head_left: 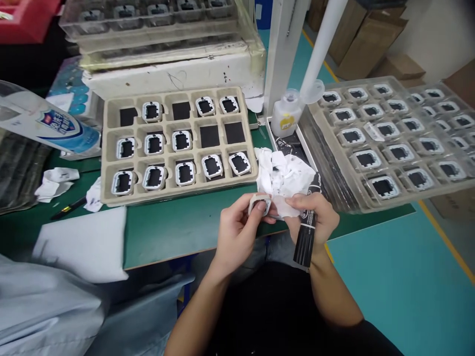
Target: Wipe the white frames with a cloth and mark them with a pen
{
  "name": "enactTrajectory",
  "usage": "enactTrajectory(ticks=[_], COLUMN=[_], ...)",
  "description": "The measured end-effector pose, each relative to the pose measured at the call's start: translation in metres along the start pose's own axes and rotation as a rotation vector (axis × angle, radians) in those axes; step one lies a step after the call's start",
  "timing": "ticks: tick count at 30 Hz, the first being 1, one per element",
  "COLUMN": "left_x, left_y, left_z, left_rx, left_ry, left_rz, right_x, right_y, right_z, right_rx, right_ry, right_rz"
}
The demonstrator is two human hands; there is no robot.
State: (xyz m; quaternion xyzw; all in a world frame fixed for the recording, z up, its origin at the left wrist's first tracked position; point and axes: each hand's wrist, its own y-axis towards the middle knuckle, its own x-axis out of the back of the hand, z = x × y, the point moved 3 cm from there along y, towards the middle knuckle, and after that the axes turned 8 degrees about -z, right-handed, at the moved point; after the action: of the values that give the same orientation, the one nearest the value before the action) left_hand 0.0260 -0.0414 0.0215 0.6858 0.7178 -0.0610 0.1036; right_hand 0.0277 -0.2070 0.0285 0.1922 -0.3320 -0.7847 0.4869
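Note:
My left hand [239, 227] is closed around a small white square frame [260, 202], the thumb pressed on its face. In my right hand [317, 215] is a thick black marker pen [306, 232], slanting across the palm. Between my right thumb and fingers I also pinch an edge of crumpled white tissue [284, 175]. The tissue lies spread at the table edge, beside the held frame. Behind my left hand stands a beige tray [178, 188] whose compartments hold several similar frames; some show only dark pads.
Right of the tissue, stacked clear trays [404, 143] hold more frames. A white bottle [287, 114] with its cap flipped up stands behind the tissue, near a white post [282, 59]. A large labelled bottle [52, 121] leans at left. Another person's sleeve [48, 306] is at lower left.

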Motion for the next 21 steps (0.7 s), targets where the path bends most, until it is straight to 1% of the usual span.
enactTrajectory(ticks=[3, 6, 9, 12, 16, 21], left_x=[0.0, 0.002, 0.006, 0.009, 0.012, 0.012], left_y=[0.001, 0.003, 0.005, 0.006, 0.004, 0.002], left_z=[-0.001, 0.0, 0.0, 0.0, -0.003, -0.006], left_rx=[-0.01, 0.003, -0.018, -0.08, -0.172, -0.29], left_ry=[0.031, 0.03, 0.036, 0.082, 0.189, 0.274], left_rz=[0.039, 0.054, 0.058, 0.07, 0.072, 0.126], right_x=[-0.001, -0.002, -0.003, -0.002, 0.003, 0.003], right_y=[0.003, 0.005, 0.007, 0.007, 0.008, 0.016], right_z=[0.002, 0.003, 0.003, 0.0, -0.009, -0.013], right_rx=[-0.01, -0.066, -0.126, -0.2, -0.313, -0.467], right_ry=[-0.012, -0.004, 0.054, 0.112, 0.13, 0.239], right_rz=[0.075, 0.1, 0.129, 0.156, 0.182, 0.29])
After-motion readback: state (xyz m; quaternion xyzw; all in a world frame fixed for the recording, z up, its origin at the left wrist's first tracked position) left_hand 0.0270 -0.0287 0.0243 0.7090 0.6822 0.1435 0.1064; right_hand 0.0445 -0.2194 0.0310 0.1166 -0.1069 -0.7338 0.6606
